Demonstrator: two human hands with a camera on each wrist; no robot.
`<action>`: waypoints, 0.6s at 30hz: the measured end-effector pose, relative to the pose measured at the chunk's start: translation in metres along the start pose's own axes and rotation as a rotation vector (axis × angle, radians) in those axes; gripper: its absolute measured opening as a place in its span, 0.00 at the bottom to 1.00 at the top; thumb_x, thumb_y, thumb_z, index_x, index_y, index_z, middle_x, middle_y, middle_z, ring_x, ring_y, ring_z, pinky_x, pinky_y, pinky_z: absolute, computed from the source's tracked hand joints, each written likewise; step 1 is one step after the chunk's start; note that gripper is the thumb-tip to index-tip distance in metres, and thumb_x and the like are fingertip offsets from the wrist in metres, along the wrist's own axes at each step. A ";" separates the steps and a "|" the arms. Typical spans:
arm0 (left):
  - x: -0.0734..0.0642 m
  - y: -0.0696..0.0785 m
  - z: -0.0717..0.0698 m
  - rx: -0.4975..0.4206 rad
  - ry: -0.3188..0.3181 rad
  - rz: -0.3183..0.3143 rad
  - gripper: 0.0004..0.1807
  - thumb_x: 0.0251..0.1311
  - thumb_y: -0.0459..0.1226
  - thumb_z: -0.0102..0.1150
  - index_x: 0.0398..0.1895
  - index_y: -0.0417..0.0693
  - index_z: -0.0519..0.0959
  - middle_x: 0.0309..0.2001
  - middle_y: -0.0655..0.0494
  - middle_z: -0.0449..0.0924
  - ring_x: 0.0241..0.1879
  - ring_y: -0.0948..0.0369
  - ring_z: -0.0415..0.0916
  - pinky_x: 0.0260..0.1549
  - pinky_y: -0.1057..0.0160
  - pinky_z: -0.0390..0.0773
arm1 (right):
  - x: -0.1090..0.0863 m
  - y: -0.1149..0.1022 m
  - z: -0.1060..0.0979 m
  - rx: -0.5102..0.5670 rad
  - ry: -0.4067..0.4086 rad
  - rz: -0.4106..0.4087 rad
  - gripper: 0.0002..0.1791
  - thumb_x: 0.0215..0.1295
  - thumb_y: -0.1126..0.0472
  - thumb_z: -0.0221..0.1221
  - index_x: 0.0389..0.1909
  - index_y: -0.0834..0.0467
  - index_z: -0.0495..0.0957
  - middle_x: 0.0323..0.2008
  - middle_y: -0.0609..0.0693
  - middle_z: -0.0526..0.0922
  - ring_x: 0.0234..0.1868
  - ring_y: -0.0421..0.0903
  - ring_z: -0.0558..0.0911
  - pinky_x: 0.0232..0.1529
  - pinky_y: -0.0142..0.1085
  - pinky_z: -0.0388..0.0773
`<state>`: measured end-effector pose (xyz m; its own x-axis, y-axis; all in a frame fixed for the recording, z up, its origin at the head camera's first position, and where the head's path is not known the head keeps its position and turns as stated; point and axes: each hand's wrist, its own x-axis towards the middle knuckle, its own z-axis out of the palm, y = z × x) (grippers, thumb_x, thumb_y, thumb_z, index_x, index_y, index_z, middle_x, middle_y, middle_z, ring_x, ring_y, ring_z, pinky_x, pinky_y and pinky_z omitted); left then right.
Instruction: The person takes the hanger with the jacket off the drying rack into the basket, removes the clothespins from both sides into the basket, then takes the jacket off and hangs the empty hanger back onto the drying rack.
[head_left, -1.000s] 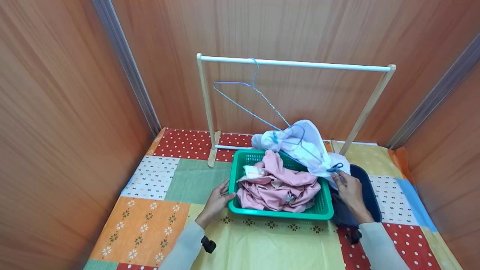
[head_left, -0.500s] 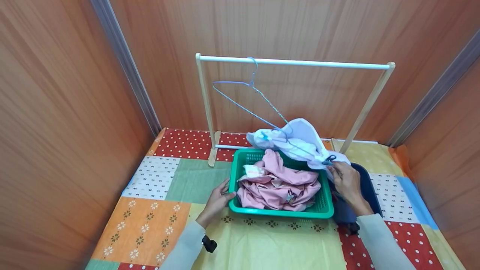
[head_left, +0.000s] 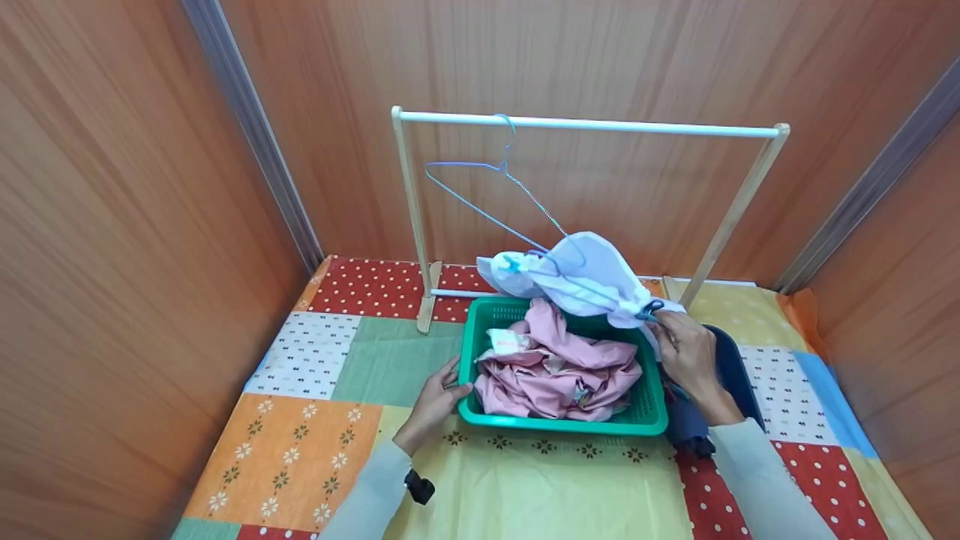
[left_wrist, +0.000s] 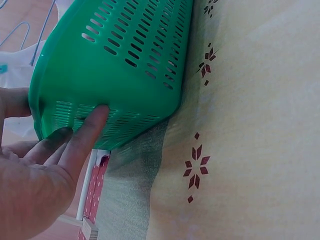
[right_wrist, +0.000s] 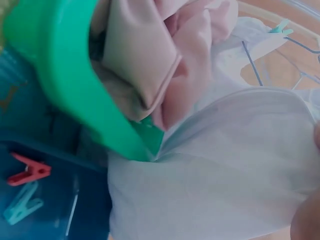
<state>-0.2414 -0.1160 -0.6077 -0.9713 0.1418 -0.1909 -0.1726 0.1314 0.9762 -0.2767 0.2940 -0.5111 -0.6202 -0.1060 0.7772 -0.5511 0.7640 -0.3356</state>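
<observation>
A green basket [head_left: 480, 420] holds a bunched pink garment [head_left: 555, 375] with a white label. My left hand [head_left: 436, 396] grips its left rim, thumb over the edge and fingers on the slotted outer wall [left_wrist: 100, 80]. Behind the basket, a white garment [head_left: 589, 259] is spread on a blue wire hanger [head_left: 581, 285]. A light-blue clothespin [head_left: 512, 264] sits at its left end and a dark blue clothespin [head_left: 649, 309] at its right. My right hand [head_left: 688, 352] pinches the white cloth right beside the dark one; the right wrist view shows only its edge.
A rack with a white rail [head_left: 637, 126] stands behind, another wire hanger [head_left: 480, 214] hooked on its left part. At the right, a dark blue bin [head_left: 735, 375] holds clothespins, including a red clothespin [right_wrist: 29, 169]. Wooden panels enclose the patchwork cloth [head_left: 300, 450].
My right hand has moved left and slightly up, carrying the white garment, its hanger and the clothespins along. My left hand and the basket stay put.
</observation>
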 end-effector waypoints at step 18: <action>-0.001 0.001 0.001 -0.004 0.014 -0.017 0.37 0.70 0.36 0.53 0.78 0.52 0.51 0.72 0.39 0.63 0.68 0.44 0.67 0.60 0.46 0.74 | 0.009 -0.029 -0.005 0.185 0.043 -0.064 0.06 0.56 0.74 0.65 0.33 0.63 0.85 0.30 0.56 0.87 0.34 0.52 0.85 0.45 0.15 0.70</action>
<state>-0.2407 -0.1147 -0.6069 -0.9705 0.1263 -0.2056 -0.1893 0.1297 0.9733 -0.2636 0.2738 -0.4917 -0.5586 -0.1197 0.8208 -0.6839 0.6263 -0.3741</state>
